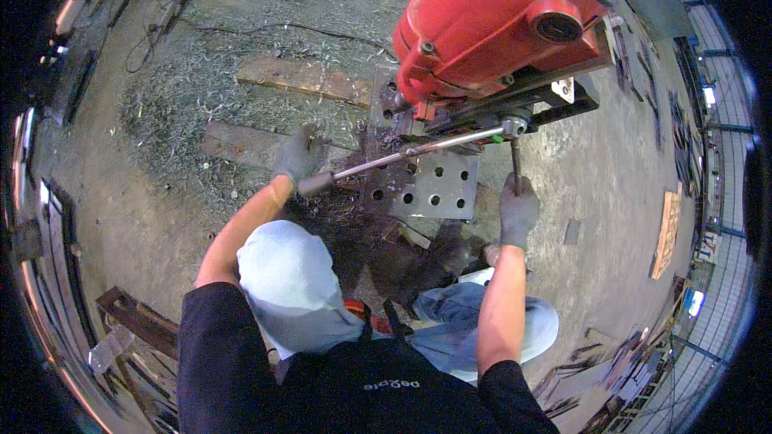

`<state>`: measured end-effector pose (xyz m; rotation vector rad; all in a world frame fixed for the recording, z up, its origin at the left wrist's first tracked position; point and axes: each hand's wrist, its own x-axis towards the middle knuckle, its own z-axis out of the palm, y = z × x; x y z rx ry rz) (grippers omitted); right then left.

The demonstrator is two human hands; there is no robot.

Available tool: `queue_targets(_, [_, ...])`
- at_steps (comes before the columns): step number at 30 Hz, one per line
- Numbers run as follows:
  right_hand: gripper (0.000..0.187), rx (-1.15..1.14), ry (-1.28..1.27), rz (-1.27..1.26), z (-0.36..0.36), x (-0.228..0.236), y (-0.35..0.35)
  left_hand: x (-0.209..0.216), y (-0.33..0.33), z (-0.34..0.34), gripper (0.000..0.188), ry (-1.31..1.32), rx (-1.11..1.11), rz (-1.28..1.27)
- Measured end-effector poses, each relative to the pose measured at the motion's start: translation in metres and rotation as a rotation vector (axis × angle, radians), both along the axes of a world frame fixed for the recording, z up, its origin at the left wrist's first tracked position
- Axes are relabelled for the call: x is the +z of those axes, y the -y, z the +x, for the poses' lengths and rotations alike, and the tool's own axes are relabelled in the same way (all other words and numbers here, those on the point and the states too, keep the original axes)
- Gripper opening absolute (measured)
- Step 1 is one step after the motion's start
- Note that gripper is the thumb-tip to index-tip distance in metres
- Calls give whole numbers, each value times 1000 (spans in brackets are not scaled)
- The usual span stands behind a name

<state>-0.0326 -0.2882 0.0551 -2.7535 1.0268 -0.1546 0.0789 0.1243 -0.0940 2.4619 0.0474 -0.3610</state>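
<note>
The red drill (498, 20) fills the upper right and overhangs the plate (438, 185), so the way down onto the plate's far part is blocked. A long handle (410, 153) slants across the plate from the drill toward the left hand (299, 154), barring a straight reach over it. A shorter handle (515, 165) hangs at the plate's right edge, with the right hand (518, 210) on it. The near strip of the plate below the long handle lies open. Swarf (201, 80) and two planks (301, 79) litter the floor to the left. The bare floor (595, 169) right of the drill gives free passage. The knees (293, 273) close off the near side.
</note>
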Motion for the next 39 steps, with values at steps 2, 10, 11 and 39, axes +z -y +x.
queue_targets(2, [29, 24, -87, -128, 0, 14, 15, -31, -15, -12, 41, 125, -25, 40])
queue_targets(10, [41, 262, -103, -325, -31, 225, 15, 26, -35, -22, 38, -8, -52, 300])
queue_targets(11, [39, 344, -39, -314, -35, 245, 11, 35, -43, -19, 38, 9, -12, 283])
queue_targets(39, [35, 969, -169, 84, -11, -22, -138, 323, 21, -58, 72, 123, -159, -1045])
